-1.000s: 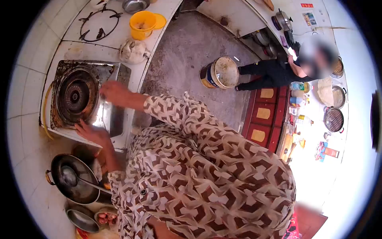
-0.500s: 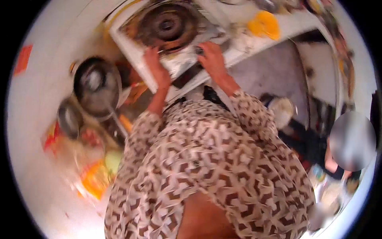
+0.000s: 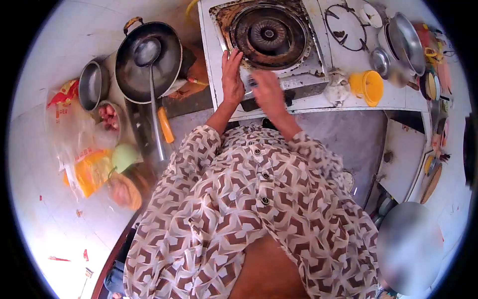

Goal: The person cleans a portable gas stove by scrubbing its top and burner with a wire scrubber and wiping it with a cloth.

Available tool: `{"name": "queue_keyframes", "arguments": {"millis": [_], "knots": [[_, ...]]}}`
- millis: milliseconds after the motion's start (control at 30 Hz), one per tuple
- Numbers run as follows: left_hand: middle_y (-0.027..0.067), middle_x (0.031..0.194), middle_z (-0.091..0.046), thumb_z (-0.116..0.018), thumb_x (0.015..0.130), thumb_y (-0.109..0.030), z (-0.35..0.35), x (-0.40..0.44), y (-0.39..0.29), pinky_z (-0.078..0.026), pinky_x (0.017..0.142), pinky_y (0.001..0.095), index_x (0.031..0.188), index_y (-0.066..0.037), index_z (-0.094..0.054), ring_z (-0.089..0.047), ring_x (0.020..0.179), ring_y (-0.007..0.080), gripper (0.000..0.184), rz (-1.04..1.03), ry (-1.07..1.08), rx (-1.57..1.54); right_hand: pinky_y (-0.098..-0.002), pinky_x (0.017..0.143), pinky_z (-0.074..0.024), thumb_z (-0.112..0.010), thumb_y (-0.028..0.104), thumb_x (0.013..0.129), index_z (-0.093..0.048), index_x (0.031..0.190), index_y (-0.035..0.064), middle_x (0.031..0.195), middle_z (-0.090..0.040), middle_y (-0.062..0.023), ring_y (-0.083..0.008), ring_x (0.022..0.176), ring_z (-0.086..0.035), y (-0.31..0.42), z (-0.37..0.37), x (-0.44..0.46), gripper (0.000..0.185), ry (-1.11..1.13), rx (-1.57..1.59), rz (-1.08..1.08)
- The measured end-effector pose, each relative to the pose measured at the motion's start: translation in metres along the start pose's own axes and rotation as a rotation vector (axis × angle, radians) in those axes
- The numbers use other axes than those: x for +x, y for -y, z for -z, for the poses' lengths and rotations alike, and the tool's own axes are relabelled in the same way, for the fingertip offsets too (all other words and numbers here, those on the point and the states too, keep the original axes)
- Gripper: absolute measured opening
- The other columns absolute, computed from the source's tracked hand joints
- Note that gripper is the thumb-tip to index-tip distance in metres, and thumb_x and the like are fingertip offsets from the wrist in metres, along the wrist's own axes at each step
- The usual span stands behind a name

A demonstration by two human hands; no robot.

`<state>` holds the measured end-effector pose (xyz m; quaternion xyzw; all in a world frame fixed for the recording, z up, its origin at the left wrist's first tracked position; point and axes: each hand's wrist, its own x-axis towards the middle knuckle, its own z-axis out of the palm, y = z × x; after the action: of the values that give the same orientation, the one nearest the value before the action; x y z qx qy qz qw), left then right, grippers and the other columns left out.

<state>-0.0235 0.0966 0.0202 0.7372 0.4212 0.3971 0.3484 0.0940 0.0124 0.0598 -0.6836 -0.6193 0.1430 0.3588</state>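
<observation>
My left hand (image 3: 232,79) lies on the left front corner of a white gas stove (image 3: 214,47), fingers stretched out next to the burner. Close by on its right, my right hand (image 3: 269,89) is blurred by motion, over the stove's front strip. Its fingers are closed round a small dark object (image 3: 252,81), too covered to name. The burner (image 3: 269,34) is rusty and stained, with no pan support on it. A dark panel shows on the stove front below my hands.
On the left are a wok (image 3: 172,82) with a ladle (image 3: 148,52), a metal bowl (image 3: 91,87) and plastic bags (image 3: 74,134). To the right are a crumpled cloth (image 3: 338,88), a yellow cup (image 3: 371,88), a ring-shaped pan support (image 3: 326,25) and metal basins (image 3: 408,42).
My view has turned, so the stove sits further right and level. My right hand has shifted left along the stove front, closer to my left hand, which rests at the same corner.
</observation>
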Motion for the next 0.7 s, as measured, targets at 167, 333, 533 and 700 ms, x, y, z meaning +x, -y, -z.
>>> {"name": "queue_keyframes", "arguments": {"millis": [167,333,533,700], "knots": [[0.0130,0.145,-0.048,-0.035,0.094,0.007,0.005,0.000,0.000,-0.026,0.116,0.0420,0.135,-0.008,-0.054,-0.026,0.144,0.0378,0.048,0.024,0.041,-0.055,-0.0425,0.095,-0.0451,-0.067,0.002,0.071,-0.061,0.112,0.0031,0.116,-0.061,-0.0139,-0.0334,0.109,-0.057,-0.032,0.029,0.002,0.042,-0.031,-0.049,0.107],[0.0177,0.150,-0.038,-0.036,0.099,-0.003,-0.003,-0.004,-0.001,-0.023,0.117,0.0413,0.144,-0.003,-0.040,-0.024,0.145,0.0363,0.045,0.115,-0.064,-0.042,-0.0425,0.096,-0.0445,-0.069,0.006,0.073,-0.061,0.114,0.0045,0.116,-0.061,-0.0125,-0.0328,0.110,-0.056,-0.012,0.012,0.008,0.041,0.012,0.022,0.120],[0.0228,0.156,-0.024,-0.038,0.099,-0.004,0.003,-0.009,-0.004,-0.020,0.118,0.0388,0.149,0.002,-0.027,-0.023,0.145,0.0361,0.051,0.179,-0.023,0.038,-0.0406,0.097,-0.0453,-0.068,0.006,0.073,-0.062,0.113,0.0036,0.116,-0.062,-0.0110,-0.0314,0.109,-0.056,-0.007,0.025,0.022,0.041,0.063,-0.055,0.184],[0.0268,0.154,-0.024,-0.039,0.095,0.002,-0.006,-0.009,0.001,-0.022,0.117,0.0414,0.149,0.003,-0.024,-0.024,0.144,0.0396,0.056,0.196,0.014,0.041,-0.0410,0.097,-0.0448,-0.071,0.004,0.070,-0.062,0.114,0.0036,0.116,-0.062,-0.0104,-0.0306,0.109,-0.056,-0.021,0.019,0.020,0.045,0.106,-0.028,0.195]]}}
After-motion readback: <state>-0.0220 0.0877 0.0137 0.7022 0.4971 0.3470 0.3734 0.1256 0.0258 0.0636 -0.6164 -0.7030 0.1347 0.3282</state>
